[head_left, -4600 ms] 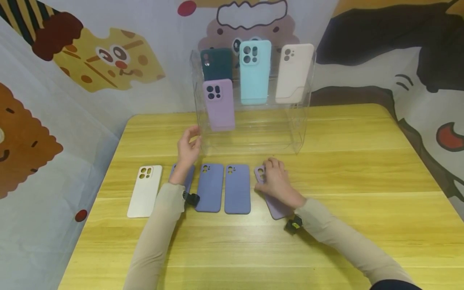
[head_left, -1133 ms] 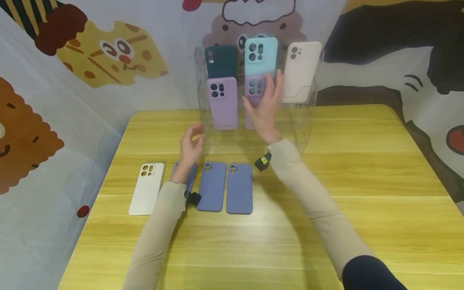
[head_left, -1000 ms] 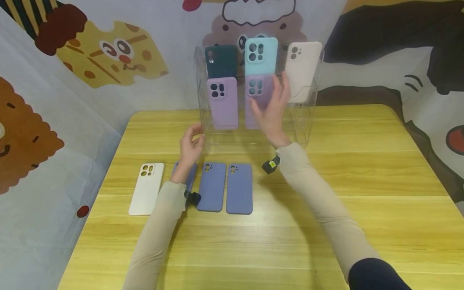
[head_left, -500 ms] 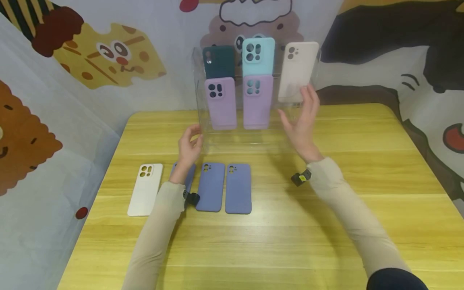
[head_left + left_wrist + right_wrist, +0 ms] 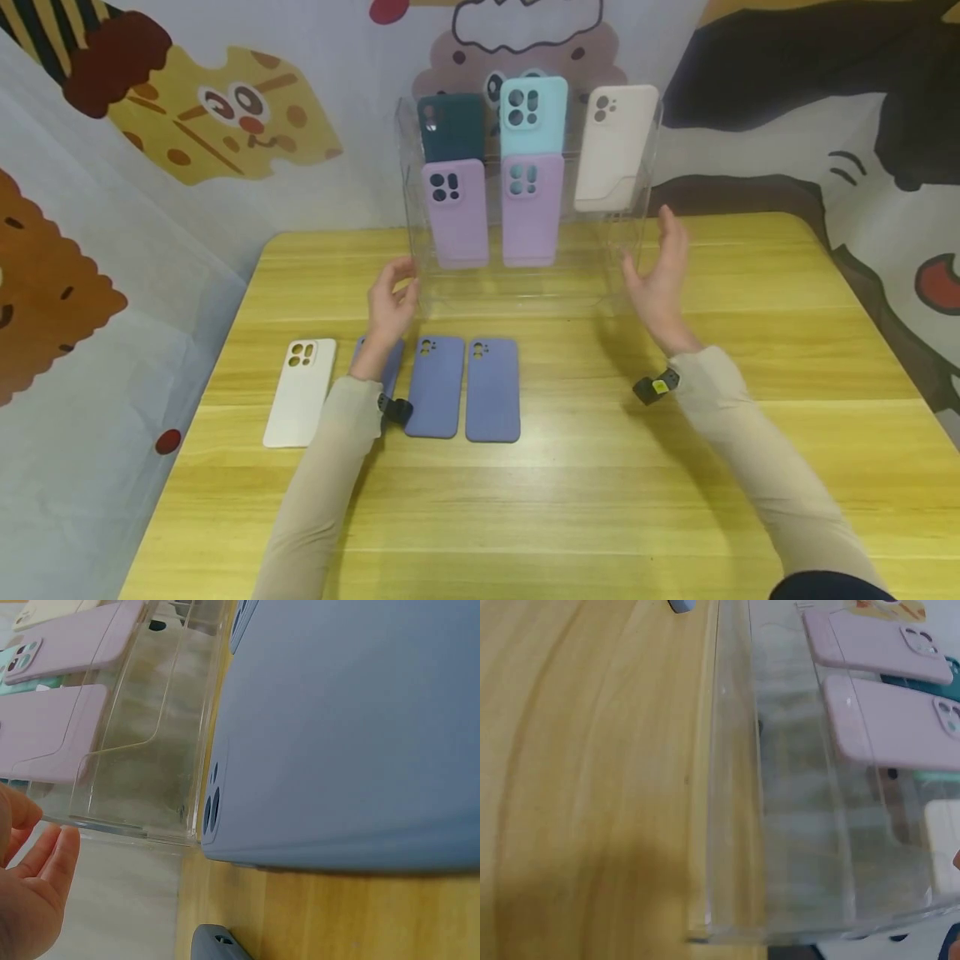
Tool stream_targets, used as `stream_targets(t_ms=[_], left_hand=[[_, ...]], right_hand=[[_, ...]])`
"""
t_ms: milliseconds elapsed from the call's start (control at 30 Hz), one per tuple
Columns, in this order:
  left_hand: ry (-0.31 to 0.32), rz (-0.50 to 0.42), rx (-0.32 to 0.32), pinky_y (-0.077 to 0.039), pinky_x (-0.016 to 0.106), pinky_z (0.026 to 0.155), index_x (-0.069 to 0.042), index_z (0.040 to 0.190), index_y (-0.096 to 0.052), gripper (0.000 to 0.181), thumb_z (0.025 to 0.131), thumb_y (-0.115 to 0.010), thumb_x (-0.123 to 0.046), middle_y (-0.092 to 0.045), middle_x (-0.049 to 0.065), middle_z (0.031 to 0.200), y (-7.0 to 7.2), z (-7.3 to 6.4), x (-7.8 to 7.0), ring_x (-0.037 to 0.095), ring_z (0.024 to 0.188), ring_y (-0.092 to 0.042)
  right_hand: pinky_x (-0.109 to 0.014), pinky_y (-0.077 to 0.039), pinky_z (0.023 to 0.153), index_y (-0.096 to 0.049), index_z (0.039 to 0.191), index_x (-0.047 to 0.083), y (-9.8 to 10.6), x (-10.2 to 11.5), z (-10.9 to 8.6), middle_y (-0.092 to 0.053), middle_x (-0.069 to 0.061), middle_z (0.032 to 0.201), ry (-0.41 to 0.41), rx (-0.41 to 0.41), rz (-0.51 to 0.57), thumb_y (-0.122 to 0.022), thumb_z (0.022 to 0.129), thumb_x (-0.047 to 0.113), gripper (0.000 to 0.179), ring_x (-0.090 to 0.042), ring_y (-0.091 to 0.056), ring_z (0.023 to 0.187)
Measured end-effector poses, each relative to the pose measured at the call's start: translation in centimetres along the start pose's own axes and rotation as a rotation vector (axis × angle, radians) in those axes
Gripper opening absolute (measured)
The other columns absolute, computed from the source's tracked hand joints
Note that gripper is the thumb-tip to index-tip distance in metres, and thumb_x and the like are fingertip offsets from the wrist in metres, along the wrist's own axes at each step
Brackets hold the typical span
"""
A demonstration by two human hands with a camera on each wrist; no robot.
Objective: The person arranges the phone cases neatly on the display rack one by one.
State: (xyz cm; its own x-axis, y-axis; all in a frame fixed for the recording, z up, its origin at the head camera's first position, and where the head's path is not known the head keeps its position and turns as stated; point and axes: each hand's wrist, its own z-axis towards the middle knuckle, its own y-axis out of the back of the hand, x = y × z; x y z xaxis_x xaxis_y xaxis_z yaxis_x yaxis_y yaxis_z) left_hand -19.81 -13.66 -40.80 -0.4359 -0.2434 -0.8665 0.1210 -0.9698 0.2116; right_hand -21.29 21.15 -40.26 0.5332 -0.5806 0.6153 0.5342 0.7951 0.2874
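Note:
In the head view, my left hand (image 5: 392, 304) is at the left side of a clear acrylic display stand (image 5: 525, 297), its fingers bent loosely with the fingertips right at the side wall. My right hand (image 5: 662, 279) hovers off the stand's right side, thumb and fingers apart, holding nothing. Two lilac phone cases, one on the left (image 5: 457, 225) and one in the middle (image 5: 531, 221), lean in the lower tier. Behind them, the upper tier bears a dark green case (image 5: 453, 129), a turquoise case (image 5: 551, 117) and a cream case (image 5: 617, 154).
On the wooden table (image 5: 525, 517) before the stand lie a white phone case (image 5: 298, 396) and three blue-violet cases, one in the middle (image 5: 435, 392), one on the right (image 5: 492, 396) and one partly hidden under my left wrist (image 5: 392, 367). A printed cloth (image 5: 360, 125) hangs behind.
The second lilac case went from the table into the lower tier's middle, carried by my right hand. That hand has let go and drawn away rightward. My left hand has stayed put.

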Motion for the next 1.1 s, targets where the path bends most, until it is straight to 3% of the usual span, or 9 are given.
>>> stream_targets(t_ms=[167, 400, 633, 833, 933, 1100], left_hand=[[0.004, 0.007, 0.005, -0.051, 0.054, 0.087, 0.021, 0.113, -0.048, 0.028, 0.085, -0.05, 0.018, -0.053, 0.037, 0.109, 0.0, 0.0, 0.0, 0.048, 0.105, -0.053], [0.013, 0.006, 0.003, -0.051, 0.052, 0.088, 0.021, 0.113, -0.048, 0.029, 0.085, -0.05, 0.018, -0.053, 0.037, 0.109, 0.0, 0.1, 0.1, 0.048, 0.105, -0.053], [0.052, 0.03, 0.061, -0.051, 0.053, 0.087, 0.021, 0.116, -0.048, 0.032, 0.084, -0.051, 0.017, -0.054, 0.037, 0.109, 0.7, 0.0, -0.7, 0.048, 0.101, -0.055], [0.111, 0.145, 0.156, -0.052, 0.049, 0.088, 0.017, 0.116, -0.051, 0.03, 0.088, -0.054, 0.011, -0.056, 0.034, 0.11, 4.1, -0.6, -1.6, 0.044, 0.099, -0.057], [0.103, 0.246, 0.177, -0.053, 0.048, 0.085, 0.014, 0.117, -0.052, 0.03, 0.089, -0.056, 0.006, -0.057, 0.031, 0.111, 6.8, -1.4, -0.7, 0.042, 0.099, -0.058], [0.151, 0.415, 0.189, -0.051, 0.054, 0.082, 0.012, 0.118, -0.052, 0.031, 0.089, -0.056, 0.002, -0.057, 0.031, 0.111, 10.8, -3.4, 1.3, 0.043, 0.097, -0.057]], right_hand=[[-0.037, -0.034, 0.11, -0.034, 0.136, -0.011, 0.6, -1.0, -0.4, -0.042, -0.027, 0.134, -0.119, 0.077, 0.043, -0.057, 0.082, -0.015, 0.059, -0.035, -0.039, 0.127], [-0.039, -0.045, 0.101, -0.044, 0.131, -0.011, 1.0, -1.3, -0.1, -0.052, -0.029, 0.125, -0.224, 0.139, 0.058, -0.054, 0.085, -0.013, 0.047, -0.038, -0.05, 0.117], [-0.043, -0.049, 0.093, -0.048, 0.124, -0.015, 1.6, 1.7, 0.5, -0.054, -0.032, 0.121, -0.31, 0.181, 0.031, -0.05, 0.086, -0.014, 0.038, -0.042, -0.053, 0.113], [-0.037, -0.05, 0.092, -0.049, 0.124, -0.015, 1.7, 2.8, 0.6, -0.055, -0.032, 0.12, -0.311, 0.188, 0.025, -0.049, 0.087, -0.014, 0.037, -0.042, -0.053, 0.112], [-0.036, -0.051, 0.091, -0.05, 0.124, -0.014, 1.6, 2.2, 0.5, -0.055, -0.031, 0.12, -0.309, 0.186, 0.029, -0.049, 0.087, -0.013, 0.037, -0.042, -0.054, 0.112], [-0.032, -0.051, 0.091, -0.051, 0.126, -0.009, 1.1, -0.5, 0.2, -0.057, -0.026, 0.121, -0.301, 0.182, 0.045, -0.051, 0.087, -0.012, 0.039, -0.038, -0.055, 0.112]])
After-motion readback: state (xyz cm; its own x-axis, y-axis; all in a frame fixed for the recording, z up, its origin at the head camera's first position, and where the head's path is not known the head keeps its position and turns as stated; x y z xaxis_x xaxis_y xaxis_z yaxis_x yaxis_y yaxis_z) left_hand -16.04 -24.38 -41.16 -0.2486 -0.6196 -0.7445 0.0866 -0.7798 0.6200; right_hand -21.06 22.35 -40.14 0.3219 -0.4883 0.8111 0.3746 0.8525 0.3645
